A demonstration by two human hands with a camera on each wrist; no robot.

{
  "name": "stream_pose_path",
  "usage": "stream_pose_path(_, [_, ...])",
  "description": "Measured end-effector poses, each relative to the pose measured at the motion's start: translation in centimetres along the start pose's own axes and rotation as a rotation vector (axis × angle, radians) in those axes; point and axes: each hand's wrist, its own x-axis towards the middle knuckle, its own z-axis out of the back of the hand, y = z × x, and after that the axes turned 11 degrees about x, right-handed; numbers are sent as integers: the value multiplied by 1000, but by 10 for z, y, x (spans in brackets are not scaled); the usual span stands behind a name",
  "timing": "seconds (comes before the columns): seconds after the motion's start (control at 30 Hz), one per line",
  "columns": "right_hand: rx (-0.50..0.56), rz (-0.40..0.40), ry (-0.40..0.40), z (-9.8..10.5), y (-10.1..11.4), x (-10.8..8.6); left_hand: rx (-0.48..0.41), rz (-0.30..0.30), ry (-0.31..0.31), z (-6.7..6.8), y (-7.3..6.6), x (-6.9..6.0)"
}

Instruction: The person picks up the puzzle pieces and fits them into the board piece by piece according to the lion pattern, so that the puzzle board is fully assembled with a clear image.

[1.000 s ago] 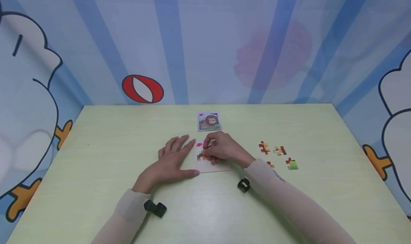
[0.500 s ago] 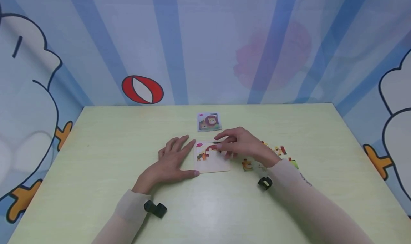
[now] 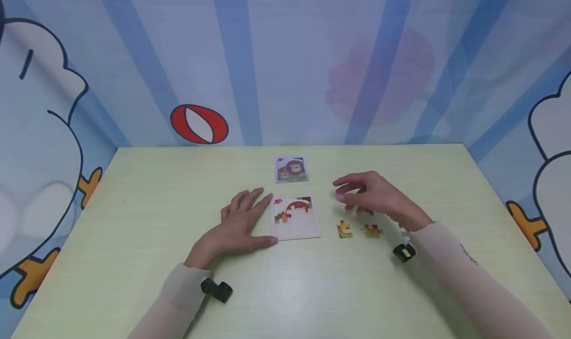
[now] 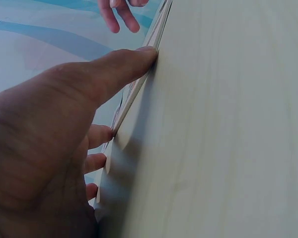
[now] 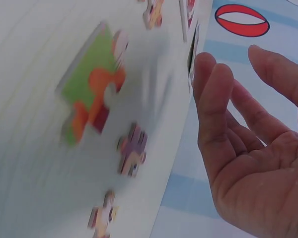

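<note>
My left hand (image 3: pixel 238 227) rests at the left edge of a square puzzle board (image 3: pixel 296 230), fingers spread. In the left wrist view, its thumb (image 4: pixel 124 67) touches the board's side. Several joined pieces fill the board's upper and left parts; the lower right shows bare white. My right hand (image 3: pixel 372 195) hovers right of the board with loosely bent fingers and nothing between them. Below it lie an orange-yellow puzzle piece (image 3: pixel 344 230) and a red-green piece (image 3: pixel 372 231). The right wrist view shows a large green-orange piece (image 5: pixel 89 84) and a purple-brown piece (image 5: pixel 132 151).
Behind the board lies a square lion picture (image 3: pixel 291 169). The pale wooden table (image 3: pixel 178 180) ends at a blue striped backdrop (image 3: pixel 290 81). My right hand and sleeve hide some of the loose pieces.
My right hand has moved from over the board to the right, above the loose pieces. Red-brown pieces along the board's top are now uncovered. The left hand has stayed in place.
</note>
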Motion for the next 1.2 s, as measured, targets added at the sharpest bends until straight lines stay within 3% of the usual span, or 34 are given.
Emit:
stream_pose_path(0.37, [-154, -50, -88, 28, -21, -11, 9, 4, 10, 0, -2, 2])
stream_pose_path(0.57, [-257, -35, -119, 38, -33, -14, 10, 6, 9, -1, -1, 1])
stream_pose_path(0.77, [-297, -37, -99, 41, -39, -15, 5, 5, 5, -1, 0, 0])
stream_pose_path(0.97, [-389, 18, -97, 38, -44, -13, 4, 6, 5, -1, 0, 0])
stream_pose_path(1.2, [-390, 37, -119, 38, -46, -13, 6, 6, 2, 1, -1, 0])
